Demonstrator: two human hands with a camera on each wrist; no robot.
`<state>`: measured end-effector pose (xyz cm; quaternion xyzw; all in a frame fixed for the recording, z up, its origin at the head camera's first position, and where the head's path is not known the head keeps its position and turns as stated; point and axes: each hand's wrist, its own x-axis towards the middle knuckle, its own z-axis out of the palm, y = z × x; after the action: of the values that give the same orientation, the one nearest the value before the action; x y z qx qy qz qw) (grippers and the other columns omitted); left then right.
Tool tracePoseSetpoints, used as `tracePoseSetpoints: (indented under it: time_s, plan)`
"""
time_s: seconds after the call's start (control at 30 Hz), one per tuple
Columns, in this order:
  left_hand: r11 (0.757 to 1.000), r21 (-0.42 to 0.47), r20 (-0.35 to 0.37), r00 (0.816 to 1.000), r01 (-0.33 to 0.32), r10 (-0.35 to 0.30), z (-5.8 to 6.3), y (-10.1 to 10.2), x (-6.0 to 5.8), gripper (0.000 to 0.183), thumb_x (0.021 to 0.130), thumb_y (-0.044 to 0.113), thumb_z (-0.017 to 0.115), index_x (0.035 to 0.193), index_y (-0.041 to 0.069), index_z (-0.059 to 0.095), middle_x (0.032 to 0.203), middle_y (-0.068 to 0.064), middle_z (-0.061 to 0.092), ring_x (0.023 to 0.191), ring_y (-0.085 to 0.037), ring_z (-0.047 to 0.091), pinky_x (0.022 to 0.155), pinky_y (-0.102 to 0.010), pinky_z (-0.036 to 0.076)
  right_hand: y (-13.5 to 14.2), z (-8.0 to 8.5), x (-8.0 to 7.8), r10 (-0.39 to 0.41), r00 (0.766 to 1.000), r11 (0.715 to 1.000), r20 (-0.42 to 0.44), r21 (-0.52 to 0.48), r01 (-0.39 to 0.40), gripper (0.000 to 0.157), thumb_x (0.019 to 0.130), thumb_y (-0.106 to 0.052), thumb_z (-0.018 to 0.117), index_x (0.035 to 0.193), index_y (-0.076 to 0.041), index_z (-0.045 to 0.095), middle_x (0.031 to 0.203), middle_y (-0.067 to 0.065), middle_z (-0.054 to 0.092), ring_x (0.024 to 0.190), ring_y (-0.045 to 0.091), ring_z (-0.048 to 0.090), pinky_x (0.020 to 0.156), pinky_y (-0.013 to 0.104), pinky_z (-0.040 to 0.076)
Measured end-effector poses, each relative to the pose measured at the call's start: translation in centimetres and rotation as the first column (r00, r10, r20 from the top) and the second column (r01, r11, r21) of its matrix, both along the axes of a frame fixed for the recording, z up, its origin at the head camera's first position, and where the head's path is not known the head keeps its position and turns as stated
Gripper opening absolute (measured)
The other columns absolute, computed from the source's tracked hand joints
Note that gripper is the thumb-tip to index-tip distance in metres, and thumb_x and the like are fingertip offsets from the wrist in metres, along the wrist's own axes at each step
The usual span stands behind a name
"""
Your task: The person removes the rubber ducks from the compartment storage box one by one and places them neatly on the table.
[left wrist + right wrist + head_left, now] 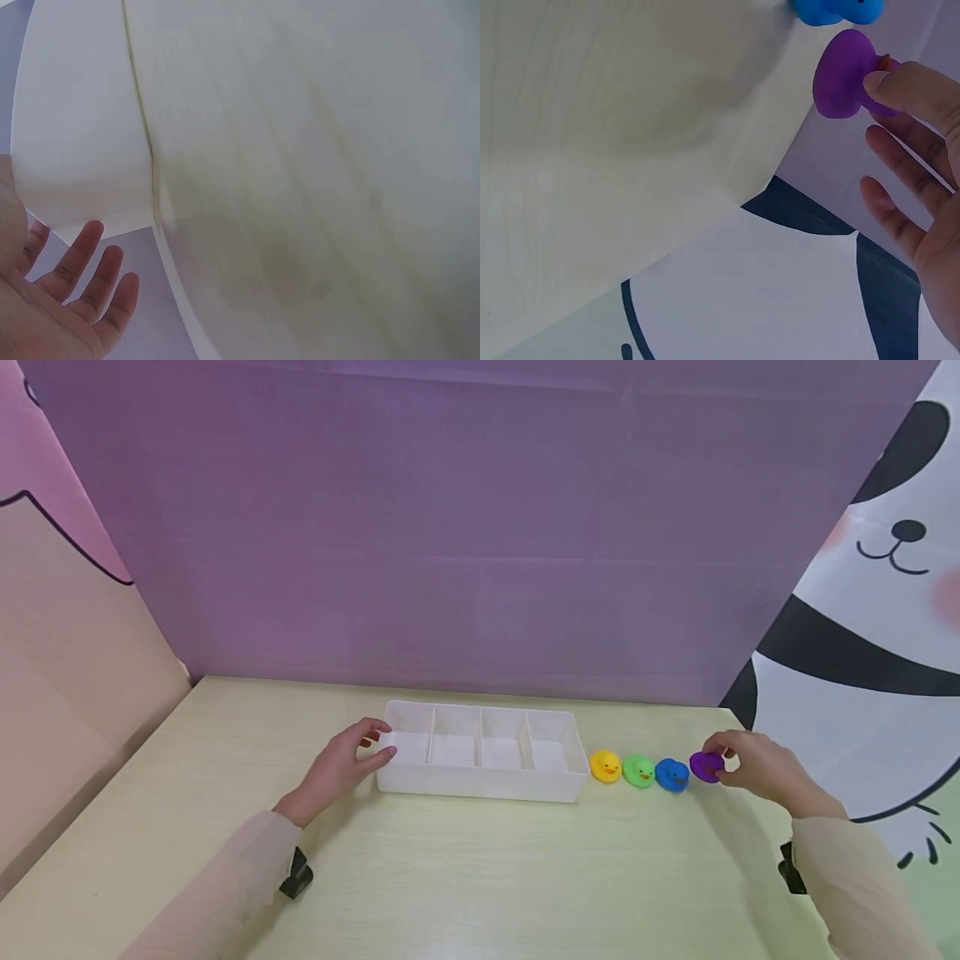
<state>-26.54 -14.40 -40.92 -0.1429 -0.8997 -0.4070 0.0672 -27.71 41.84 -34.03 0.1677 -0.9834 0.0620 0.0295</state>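
Note:
A purple rubber duck is pinched between the thumb and fingers of my right hand, at the right end of a row of ducks. In the right wrist view the purple duck shows beside the thumb, with a blue duck at the top edge. My left hand is at the left end of a white four-compartment box, thumb and fingers spread around its corner. In the left wrist view the fingers are extended close to the box wall.
Between the box and my right hand a yellow duck, a green duck and a blue duck stand in a line on the pale wooden table. A purple backdrop rises behind, with a panda print at right.

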Motion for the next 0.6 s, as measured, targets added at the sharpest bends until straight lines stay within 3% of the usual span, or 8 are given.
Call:
tracePoseSetpoints:
  time_s: [0.6]
  plan:
    - [1.000,0.014,0.015,1.000,-0.006,0.006,0.5,0.2,0.4,0.037,0.088,0.032,0.060,0.119,0.014,0.051,0.115,-0.011,0.058,0.108,-0.031,0.054,0.088,-0.046,0.045,1.1,-2.7,0.0,-0.003,0.999,1.000,0.048,-0.016,0.004,0.031,0.066,-0.002,0.076,0.095,-0.004,0.064,0.088,0.008,0.065,0.081,0.028,0.058,0.062,0.041,0.051]
